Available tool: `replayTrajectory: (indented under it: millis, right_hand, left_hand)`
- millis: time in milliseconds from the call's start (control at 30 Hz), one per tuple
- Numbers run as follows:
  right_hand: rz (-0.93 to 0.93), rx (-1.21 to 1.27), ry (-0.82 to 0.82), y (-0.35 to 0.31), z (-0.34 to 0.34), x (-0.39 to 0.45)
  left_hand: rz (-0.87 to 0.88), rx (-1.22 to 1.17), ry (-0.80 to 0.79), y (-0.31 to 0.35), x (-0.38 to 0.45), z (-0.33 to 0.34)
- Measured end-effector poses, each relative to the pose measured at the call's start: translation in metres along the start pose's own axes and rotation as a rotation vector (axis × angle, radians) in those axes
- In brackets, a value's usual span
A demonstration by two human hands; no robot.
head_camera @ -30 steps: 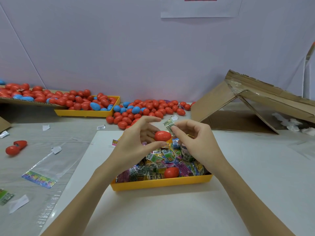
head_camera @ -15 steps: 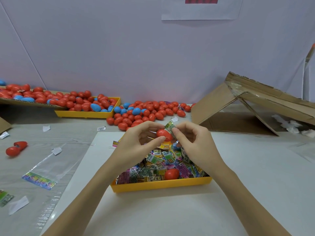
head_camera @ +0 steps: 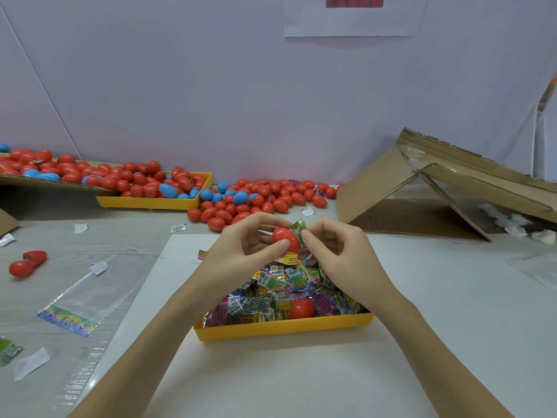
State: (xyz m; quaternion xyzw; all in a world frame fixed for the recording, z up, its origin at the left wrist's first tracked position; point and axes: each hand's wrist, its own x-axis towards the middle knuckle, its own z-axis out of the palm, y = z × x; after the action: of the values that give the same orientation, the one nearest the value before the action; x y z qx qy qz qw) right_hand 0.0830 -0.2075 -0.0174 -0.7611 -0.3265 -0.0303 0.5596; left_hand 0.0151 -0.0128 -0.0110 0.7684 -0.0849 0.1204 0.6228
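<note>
My left hand [head_camera: 241, 251] pinches a red plastic egg half [head_camera: 284, 238] between thumb and fingers, above the far end of a yellow tray [head_camera: 283, 328]. My right hand [head_camera: 334, 251] pinches a small green foil packet [head_camera: 298, 229] and holds it against the egg half's open side. The tray is full of several colourful foil packets [head_camera: 271, 297]. Another red egg piece [head_camera: 302, 308] lies among them near the tray's front wall.
Several red and blue eggs [head_camera: 256, 199] lie piled at the back, some in a second yellow tray [head_camera: 150, 203]. An opened red egg [head_camera: 27, 262] and clear plastic bags [head_camera: 78, 300] lie on the left. A collapsed cardboard box [head_camera: 437, 188] stands at the right.
My right hand has brought the green packet from beside the egg half up against it. Both hands have risen slightly and drawn closer together.
</note>
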Motion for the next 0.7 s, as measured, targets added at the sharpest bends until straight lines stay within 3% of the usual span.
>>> replayTrajectory:
  millis: [700]
  right_hand:
    - [0.059, 0.054, -0.028, -0.0025, -0.0025, 0.0005]
  left_hand:
    - [-0.013, -0.041, -0.040, 0.0049, -0.0020, 0.0004]
